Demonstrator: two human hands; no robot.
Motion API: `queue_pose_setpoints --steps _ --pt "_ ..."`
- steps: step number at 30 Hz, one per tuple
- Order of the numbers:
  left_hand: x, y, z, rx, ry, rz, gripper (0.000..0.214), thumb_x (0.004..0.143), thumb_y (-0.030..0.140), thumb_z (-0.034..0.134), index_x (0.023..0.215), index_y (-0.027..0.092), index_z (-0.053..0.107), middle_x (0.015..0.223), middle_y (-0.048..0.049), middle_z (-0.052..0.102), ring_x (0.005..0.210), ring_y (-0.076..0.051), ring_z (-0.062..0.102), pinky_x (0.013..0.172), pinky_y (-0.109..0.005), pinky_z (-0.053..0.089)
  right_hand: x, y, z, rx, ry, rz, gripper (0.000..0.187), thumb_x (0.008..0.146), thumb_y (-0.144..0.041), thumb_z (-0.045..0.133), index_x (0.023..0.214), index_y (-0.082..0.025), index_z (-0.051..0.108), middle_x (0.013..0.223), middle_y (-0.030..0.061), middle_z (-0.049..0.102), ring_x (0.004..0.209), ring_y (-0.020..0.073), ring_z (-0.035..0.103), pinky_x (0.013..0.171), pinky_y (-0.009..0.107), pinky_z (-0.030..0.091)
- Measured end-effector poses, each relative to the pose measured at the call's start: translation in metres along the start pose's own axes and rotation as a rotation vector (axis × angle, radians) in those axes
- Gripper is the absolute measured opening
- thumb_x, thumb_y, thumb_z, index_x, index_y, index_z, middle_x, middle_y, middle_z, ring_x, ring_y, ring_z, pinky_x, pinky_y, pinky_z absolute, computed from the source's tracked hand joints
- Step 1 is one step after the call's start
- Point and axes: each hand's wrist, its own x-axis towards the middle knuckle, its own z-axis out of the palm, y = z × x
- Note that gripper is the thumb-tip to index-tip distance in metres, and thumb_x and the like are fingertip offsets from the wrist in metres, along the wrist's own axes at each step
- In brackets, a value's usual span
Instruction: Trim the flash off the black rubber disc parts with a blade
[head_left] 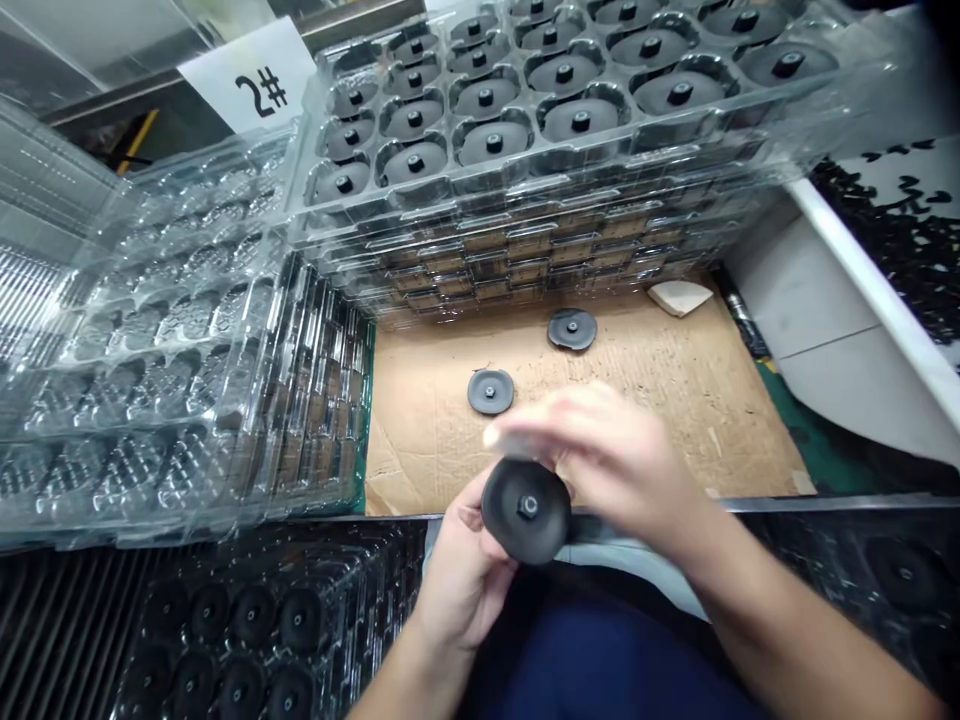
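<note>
My left hand (469,570) is closed around a black round disc (526,510) with a raised hub in its middle. The disc's hub side faces up towards me, just past the table's front edge. At the far rim of the disc, my right hand (611,450) is blurred by motion, its fingers drawn together. A greyish smear under those fingers may be something held; its kind is not clear. On the cardboard beyond lie two similar discs, a nearer disc (490,391) and a farther disc (572,329).
Clear plastic trays filled with discs (487,140) are stacked at the back. Another stack of clear trays (150,330) stands left. A pale wedge-shaped piece (679,297) lies on the cardboard (420,440). Right is a white-edged bin (847,240) with small black bits. More filled trays (232,640) sit lower left.
</note>
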Motion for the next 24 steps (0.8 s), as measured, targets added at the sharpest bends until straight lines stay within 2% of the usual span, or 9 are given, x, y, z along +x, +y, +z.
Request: queue_pose_setpoints --steps 2,4,8,11,13,15,18,21,24 --pt "-0.002 0.002 0.000 -0.086 -0.051 0.016 0.057 0.045 0.040 0.085 0.098 0.025 0.070 0.100 -0.0018 0.070 0.090 -0.020 0.065 0.083 -0.028 0.049 -0.009 0.024 0.002 -0.011 0.081 0.240 0.022 0.091 -0.017 0.047 0.100 -0.022 0.066 0.095 0.0022 0.069 0.086 0.0144 0.061 0.073 0.028 0.044" --pt "-0.002 0.003 -0.002 -0.164 -0.092 0.008 0.051 0.051 0.033 0.084 0.100 0.026 0.069 0.104 -0.0022 0.070 0.091 -0.020 0.066 0.085 -0.028 0.049 -0.025 0.044 0.009 -0.028 0.067 0.383 0.021 0.090 -0.020 0.049 0.102 -0.022 0.067 0.095 0.0032 0.069 0.085 0.0151 0.062 0.072 0.028 0.046" --pt "0.000 0.004 -0.005 -0.187 -0.031 -0.037 0.054 0.050 0.028 0.085 0.101 0.025 0.068 0.102 -0.0016 0.070 0.086 -0.017 0.066 0.083 -0.026 0.049 -0.057 0.060 0.024 -0.023 -0.051 0.439 0.017 0.086 -0.018 0.054 0.091 -0.020 0.070 0.079 0.0024 0.070 0.074 0.0165 0.064 0.067 0.028 0.049" --pt "0.003 0.002 -0.003 -0.182 -0.051 -0.054 0.057 0.047 0.031 0.086 0.101 0.025 0.068 0.104 -0.0020 0.069 0.089 -0.018 0.065 0.084 -0.027 0.049 -0.054 0.041 0.017 -0.045 0.001 0.490 0.017 0.087 -0.020 0.053 0.093 -0.020 0.069 0.079 0.0029 0.069 0.069 0.0162 0.063 0.058 0.027 0.049" --pt "0.004 0.001 -0.001 -0.178 -0.069 -0.042 0.054 0.050 0.033 0.085 0.100 0.025 0.068 0.105 -0.0023 0.069 0.093 -0.018 0.064 0.084 -0.025 0.048 -0.041 0.015 0.006 -0.055 0.097 0.480 0.019 0.089 -0.023 0.051 0.102 -0.023 0.065 0.090 0.0034 0.068 0.074 0.0160 0.063 0.058 0.026 0.049" --pt "0.004 0.001 0.000 -0.153 -0.052 -0.024 0.053 0.053 0.029 0.084 0.103 0.024 0.067 0.105 -0.0022 0.069 0.097 -0.019 0.063 0.087 -0.024 0.047 -0.026 -0.013 -0.001 -0.031 0.186 0.339 0.022 0.089 -0.019 0.050 0.107 -0.024 0.062 0.098 0.0040 0.068 0.082 0.0163 0.063 0.067 0.027 0.051" --pt "0.004 0.003 -0.002 -0.116 -0.011 0.020 0.053 0.058 0.027 0.081 0.107 0.024 0.064 0.103 -0.0018 0.069 0.099 -0.021 0.062 0.093 -0.029 0.045 -0.011 -0.040 -0.001 0.014 0.013 0.095 0.024 0.089 -0.013 0.044 0.105 -0.015 0.062 0.084 0.0066 0.068 0.072 0.0163 0.062 0.065 0.027 0.052" --pt "0.004 0.005 -0.004 -0.112 0.026 0.060 0.055 0.052 0.026 0.084 0.103 0.024 0.065 0.100 -0.0007 0.070 0.092 -0.019 0.065 0.087 -0.027 0.048 -0.003 -0.044 0.007 0.069 -0.207 0.133 0.024 0.088 -0.010 0.044 0.094 -0.015 0.066 0.075 0.0037 0.065 0.066 0.0143 0.060 0.060 0.025 0.050" --pt "0.002 0.005 -0.002 -0.090 0.041 0.021 0.045 0.053 0.028 0.084 0.095 0.021 0.068 0.091 -0.0014 0.071 0.090 -0.018 0.065 0.083 -0.023 0.049 0.001 -0.039 0.015 0.031 -0.084 0.110 0.024 0.088 -0.010 0.044 0.098 -0.011 0.065 0.078 0.0066 0.064 0.071 0.0164 0.060 0.065 0.028 0.050"
